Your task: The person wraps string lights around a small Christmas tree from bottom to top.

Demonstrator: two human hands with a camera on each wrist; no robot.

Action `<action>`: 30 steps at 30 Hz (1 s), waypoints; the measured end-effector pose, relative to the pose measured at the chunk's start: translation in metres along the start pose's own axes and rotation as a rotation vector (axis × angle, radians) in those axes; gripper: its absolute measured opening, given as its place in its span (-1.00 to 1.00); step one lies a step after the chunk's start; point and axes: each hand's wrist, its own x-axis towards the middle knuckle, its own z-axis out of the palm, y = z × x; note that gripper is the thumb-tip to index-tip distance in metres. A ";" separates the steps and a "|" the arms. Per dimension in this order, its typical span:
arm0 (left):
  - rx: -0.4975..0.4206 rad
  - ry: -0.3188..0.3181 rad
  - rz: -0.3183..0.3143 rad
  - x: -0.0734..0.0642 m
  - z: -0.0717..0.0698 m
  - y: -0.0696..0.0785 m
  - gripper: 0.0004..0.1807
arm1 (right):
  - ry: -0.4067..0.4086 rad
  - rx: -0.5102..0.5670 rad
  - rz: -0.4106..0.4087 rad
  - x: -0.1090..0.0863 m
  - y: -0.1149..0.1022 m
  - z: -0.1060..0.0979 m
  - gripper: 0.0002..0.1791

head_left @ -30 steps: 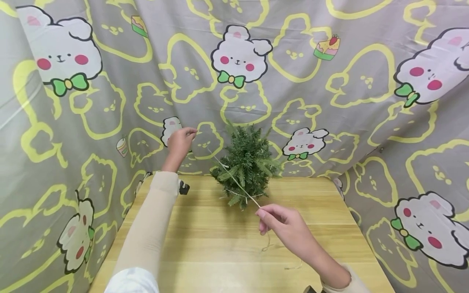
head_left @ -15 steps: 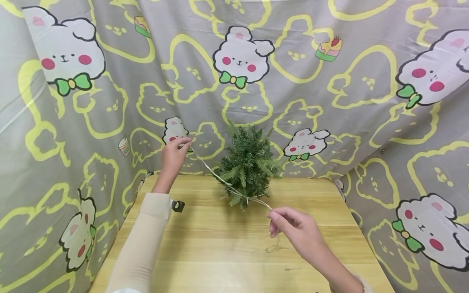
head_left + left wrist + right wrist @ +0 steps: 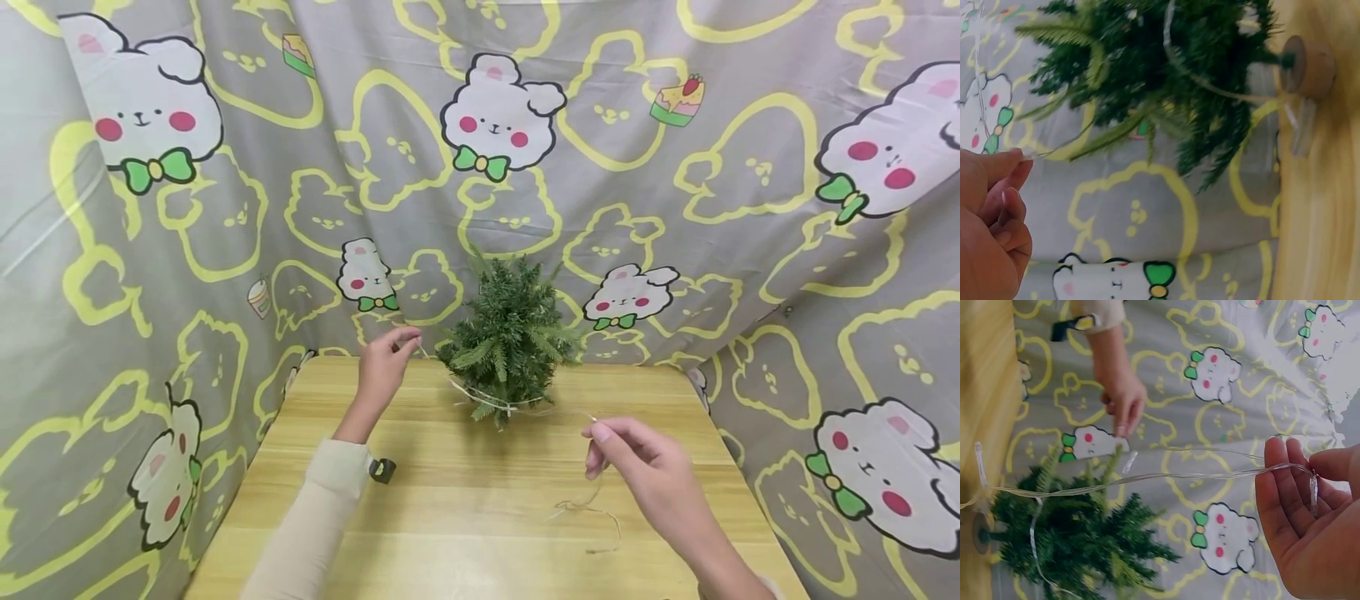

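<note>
A small artificial Christmas tree (image 3: 510,325) stands upright at the table's far side; its round wooden base (image 3: 1310,67) shows in the left wrist view. A clear-wired string of fairy lights (image 3: 480,398) crosses the tree's lower front. Left of the tree, my left hand (image 3: 382,367) pinches the string between thumb and fingertips. My right hand (image 3: 648,471), nearer and to the right, pinches another stretch of it. Several strands run together from the tree to this hand in the right wrist view, with a small clear bulb (image 3: 1314,495) hanging by the palm. Leaves hide the tree's trunk.
A loose tail of wire (image 3: 617,533) trails on the wooden table (image 3: 450,517) below my right hand. Patterned grey cloth (image 3: 510,200) hangs close behind the tree and along both sides. A black device (image 3: 383,471) sits at my left wrist.
My left hand has come down beside the tree, and my right hand has moved right. The string, earlier slanting across the tree, now lies low across its front.
</note>
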 end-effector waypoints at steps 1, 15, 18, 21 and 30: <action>0.007 -0.012 -0.003 -0.003 0.003 -0.001 -0.82 | 0.014 -0.008 0.000 -0.001 -0.001 -0.002 -0.81; 0.007 -0.079 -0.020 -0.022 0.028 -0.001 -0.82 | 0.215 0.068 -0.112 -0.005 -0.028 -0.037 -0.82; 0.024 -0.077 0.018 -0.022 0.033 0.000 -0.82 | 0.236 0.137 -0.114 -0.003 -0.027 -0.041 -0.81; 0.055 -0.082 0.056 -0.022 0.040 -0.001 -0.82 | 0.260 0.158 -0.085 0.000 -0.024 -0.045 -0.78; 0.115 -0.084 0.063 -0.018 0.054 -0.002 -0.79 | 0.277 0.097 0.016 0.013 -0.004 -0.054 -0.72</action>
